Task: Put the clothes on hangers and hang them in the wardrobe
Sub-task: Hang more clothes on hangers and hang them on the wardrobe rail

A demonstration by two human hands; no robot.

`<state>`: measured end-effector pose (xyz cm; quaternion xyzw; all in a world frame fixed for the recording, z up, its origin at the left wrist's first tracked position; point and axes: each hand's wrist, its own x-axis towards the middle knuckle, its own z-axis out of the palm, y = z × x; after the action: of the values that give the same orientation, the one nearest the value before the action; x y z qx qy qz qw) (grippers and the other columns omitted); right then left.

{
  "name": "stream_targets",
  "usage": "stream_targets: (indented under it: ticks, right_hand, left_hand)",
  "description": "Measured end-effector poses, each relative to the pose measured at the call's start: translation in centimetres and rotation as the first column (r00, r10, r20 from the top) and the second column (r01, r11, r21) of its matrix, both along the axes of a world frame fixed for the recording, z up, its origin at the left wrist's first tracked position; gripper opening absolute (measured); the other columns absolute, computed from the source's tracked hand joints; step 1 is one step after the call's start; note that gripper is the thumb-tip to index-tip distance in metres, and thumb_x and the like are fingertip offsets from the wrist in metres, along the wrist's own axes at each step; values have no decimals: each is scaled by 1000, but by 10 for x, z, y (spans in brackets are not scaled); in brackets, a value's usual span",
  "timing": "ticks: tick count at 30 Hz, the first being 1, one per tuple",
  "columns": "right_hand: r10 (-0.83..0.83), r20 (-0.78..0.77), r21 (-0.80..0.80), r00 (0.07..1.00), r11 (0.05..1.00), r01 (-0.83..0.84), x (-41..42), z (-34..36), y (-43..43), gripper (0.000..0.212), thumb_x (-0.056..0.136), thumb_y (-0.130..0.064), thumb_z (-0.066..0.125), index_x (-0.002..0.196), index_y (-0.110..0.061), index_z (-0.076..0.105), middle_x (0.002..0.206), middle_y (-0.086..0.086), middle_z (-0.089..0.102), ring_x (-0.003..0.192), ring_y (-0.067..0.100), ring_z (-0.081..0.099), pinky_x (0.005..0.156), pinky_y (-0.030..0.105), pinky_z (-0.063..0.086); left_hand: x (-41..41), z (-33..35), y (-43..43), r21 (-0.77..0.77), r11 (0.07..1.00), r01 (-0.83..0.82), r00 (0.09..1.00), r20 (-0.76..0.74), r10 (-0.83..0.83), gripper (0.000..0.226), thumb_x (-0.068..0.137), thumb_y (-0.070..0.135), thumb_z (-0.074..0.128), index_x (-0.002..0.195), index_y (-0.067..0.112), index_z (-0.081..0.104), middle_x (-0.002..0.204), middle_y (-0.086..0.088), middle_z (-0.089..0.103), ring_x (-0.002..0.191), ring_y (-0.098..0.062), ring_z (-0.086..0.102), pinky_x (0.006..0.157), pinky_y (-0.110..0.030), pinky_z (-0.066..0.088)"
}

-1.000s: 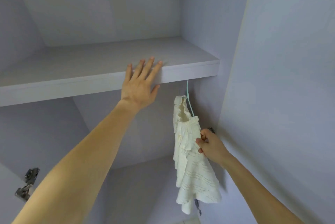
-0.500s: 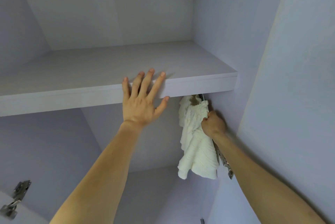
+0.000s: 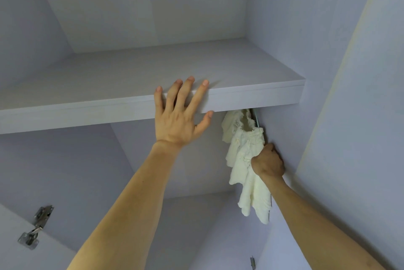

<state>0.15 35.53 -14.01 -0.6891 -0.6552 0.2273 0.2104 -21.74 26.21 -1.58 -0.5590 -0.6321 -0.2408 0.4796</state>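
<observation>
A cream ruffled garment (image 3: 242, 156) hangs on a thin teal hanger (image 3: 256, 119) just under the wardrobe shelf (image 3: 251, 97), close to the right inner wall. The hanger's hook and any rail are hidden behind the shelf's front edge. My right hand (image 3: 267, 161) grips the garment at its right side, fingers curled round the fabric. My left hand (image 3: 181, 114) rests flat with spread fingers on the shelf's front edge, left of the garment.
The right wardrobe side panel (image 3: 349, 116) stands close beside my right arm. A metal door hinge (image 3: 36, 228) sits at the lower left, and a small metal fitting (image 3: 253, 262) shows at the bottom.
My right hand has stayed gripping the garment high under the shelf and shifted slightly lower. The teal hanger wire shows again. My left hand stays on the shelf edge.
</observation>
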Motion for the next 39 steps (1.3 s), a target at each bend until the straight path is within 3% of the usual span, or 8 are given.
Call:
stream_targets:
  ticks: [5, 9, 14, 21, 25, 30, 35, 39]
  right_hand:
    - [75, -108, 44, 991, 997, -71, 9, -3, -38, 60, 89, -21, 56, 143, -8, 33, 147, 14, 39, 129, 35, 44, 98, 48, 44]
    - [188, -151, 110, 970, 979, -173, 22, 8, -75, 52, 91, -26, 58, 140, -21, 45, 143, 0, 49, 126, 25, 47, 99, 45, 45]
    - [405, -141, 243, 903, 899, -365, 30, 32, -139, 32, 96, -30, 58, 128, -28, 62, 127, -12, 61, 124, 11, 49, 91, 13, 36]
    - [725, -108, 277, 680, 679, -680, -13, 5, -249, 29, 97, -36, 59, 125, -31, 66, 129, -18, 60, 131, 6, 44, 106, 20, 34]
    - [890, -29, 182, 454, 452, -873, -64, -26, -318, 33, 99, -39, 55, 130, -33, 63, 139, -16, 55, 142, 6, 33, 108, 12, 21]
    - [998, 23, 53, 50, 49, -997, -132, -56, -422, 48, 93, -53, 40, 126, -31, 67, 137, -6, 60, 140, 17, 39, 114, 28, 30]
    - [926, 31, -14, -377, -377, -926, -165, -70, -540, 36, 98, -40, 52, 130, -32, 64, 144, -6, 55, 144, 15, 33, 115, 22, 20]
    - [748, 55, -54, -662, -660, -750, -159, -81, -621, 38, 99, -42, 51, 135, -35, 57, 147, -10, 50, 147, 12, 28, 122, 38, 24]
  left_hand:
    - [1, 1, -3, -68, 998, 4, 999, 35, -2, 73, 93, 61, 48, 155, 31, 27, 153, -5, 40, 138, -27, 32, 117, -56, 8]
    - [13, 7, -15, -179, 982, 52, 988, 151, -24, 71, 96, 54, 47, 158, 31, 20, 163, -5, 24, 149, -27, 17, 119, -55, -2]
    - [31, -33, -86, -242, 945, 221, 881, 466, -87, 76, 89, 33, 54, 158, 32, 22, 167, -3, 10, 154, -24, 4, 121, -56, 3]
    - [6, -177, -286, -644, 748, 161, 568, 680, 464, 62, 94, 32, 52, 152, 38, 32, 160, 4, 30, 152, -22, 16, 122, -46, 16]
    - [5, -225, -427, -772, 634, 46, 267, 621, 736, 60, 97, 38, 46, 154, 38, 27, 162, 5, 28, 151, -21, 17, 121, -39, 16]
    - [36, -255, -600, -857, 497, -133, -96, 511, 854, 61, 94, 44, 47, 153, 37, 31, 160, 3, 34, 150, -23, 25, 121, -45, 22]
    - [110, -247, -732, -876, 350, -332, -493, 477, 728, 58, 93, 40, 48, 150, 34, 39, 158, -2, 36, 144, -24, 33, 115, -42, 30]
    - [202, -241, -790, -885, 221, -411, -706, 462, 537, 56, 90, 37, 51, 145, 30, 44, 158, -7, 33, 137, -29, 41, 107, -41, 37]
